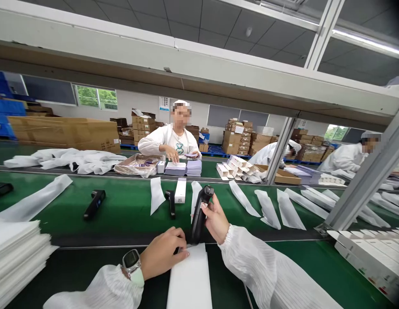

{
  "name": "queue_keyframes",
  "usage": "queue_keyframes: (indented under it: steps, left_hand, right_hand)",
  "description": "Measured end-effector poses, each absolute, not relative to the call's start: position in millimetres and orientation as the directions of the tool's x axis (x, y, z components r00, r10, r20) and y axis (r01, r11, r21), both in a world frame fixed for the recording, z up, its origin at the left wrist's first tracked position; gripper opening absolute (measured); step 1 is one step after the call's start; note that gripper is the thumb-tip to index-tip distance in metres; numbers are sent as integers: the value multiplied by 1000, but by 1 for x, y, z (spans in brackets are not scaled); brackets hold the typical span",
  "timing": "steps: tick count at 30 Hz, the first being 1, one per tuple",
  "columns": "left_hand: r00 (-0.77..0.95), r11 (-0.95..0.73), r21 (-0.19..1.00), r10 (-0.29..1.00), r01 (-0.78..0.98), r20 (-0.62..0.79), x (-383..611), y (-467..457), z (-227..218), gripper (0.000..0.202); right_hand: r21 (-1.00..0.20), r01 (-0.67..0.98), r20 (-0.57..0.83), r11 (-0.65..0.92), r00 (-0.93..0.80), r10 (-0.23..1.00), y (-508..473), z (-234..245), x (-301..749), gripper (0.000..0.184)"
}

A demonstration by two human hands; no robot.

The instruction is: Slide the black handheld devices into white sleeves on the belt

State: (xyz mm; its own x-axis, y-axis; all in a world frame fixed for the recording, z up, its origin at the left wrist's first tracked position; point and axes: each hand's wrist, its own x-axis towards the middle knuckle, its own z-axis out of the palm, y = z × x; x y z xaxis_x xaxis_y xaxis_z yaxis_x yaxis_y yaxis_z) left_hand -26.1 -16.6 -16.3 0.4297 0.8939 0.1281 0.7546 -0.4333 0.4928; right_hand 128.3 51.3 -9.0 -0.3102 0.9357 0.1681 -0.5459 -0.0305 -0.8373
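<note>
My right hand (216,219) grips a black handheld device (199,216) with an angled head, held upright above the near edge of the belt. A small white patch shows by my thumb. My left hand (164,252), a watch on its wrist, has its fingers curled at the far end of a white packing sleeve (189,283), the thumb lying on it. That sleeve lies flat in front of me, just below the device's lower end. Whether my left fingers pinch its edge or only rest there is partly hidden.
On the green belt (122,210) lie another black device (95,204), a white box (180,190) and several loose sleeves (268,209). A stack of white sleeves (19,253) stands at left, white boxes (373,257) at right. A co-worker (173,143) handles leaflets opposite; a metal post (363,189) rises at right.
</note>
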Motion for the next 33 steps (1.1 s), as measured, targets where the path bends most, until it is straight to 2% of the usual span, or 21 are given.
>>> queue_keyframes:
  steps: [9,13,15,17,19,21,24,26,27,28,29,30,33]
  left_hand:
    - [363,-410,609,909,679,206,-20,-17,-6,20]
    - [241,-339,685,941,645,239,-21,-12,-5,23]
    - [177,-313,719,949,621,260,-22,-10,-4,26]
    - [136,-304,743,950,597,280,-21,-9,-3,27]
    - [110,-306,756,948,578,300,-20,-10,-1,27]
    - [108,-314,763,945,565,309,-20,-11,2,25]
    - [115,-317,784,946,534,304,-21,-14,2,21]
    - [134,-310,781,950,542,283,-23,-14,-1,29]
    - [170,-304,765,952,567,253,-25,-14,-3,30]
    - [221,-298,740,954,603,204,-27,-14,-6,29]
    - [283,-293,710,949,640,137,-29,-13,-9,28]
    - [344,-289,682,937,672,59,-30,-13,-12,28]
    - [447,-278,635,886,721,-120,-32,-12,-19,30]
  right_hand:
    - [-876,-477,129,-74,-380,916,63,-18,132,49]
    - [-941,-312,48,-128,-498,866,68,-17,141,37]
    - [-980,-162,22,-115,-663,749,66,-17,146,35]
    - [-998,-22,-8,-51,-846,533,62,-18,149,36]
    - [-998,70,-65,4,-938,339,57,-22,148,37]
    - [-994,104,-112,-42,-938,329,55,-25,145,36]
    - [-993,-32,-37,-111,-821,569,65,-22,148,45]
    - [-995,-93,93,46,-609,788,85,-12,161,47]
    - [-984,-46,173,171,-449,877,98,-6,172,45]
    - [-951,71,278,300,-228,933,112,-1,184,43]
    - [-892,259,381,372,-15,924,127,3,198,44]
    - [-866,335,422,372,87,902,140,5,211,45]
    - [-807,494,463,323,192,865,168,-3,242,41]
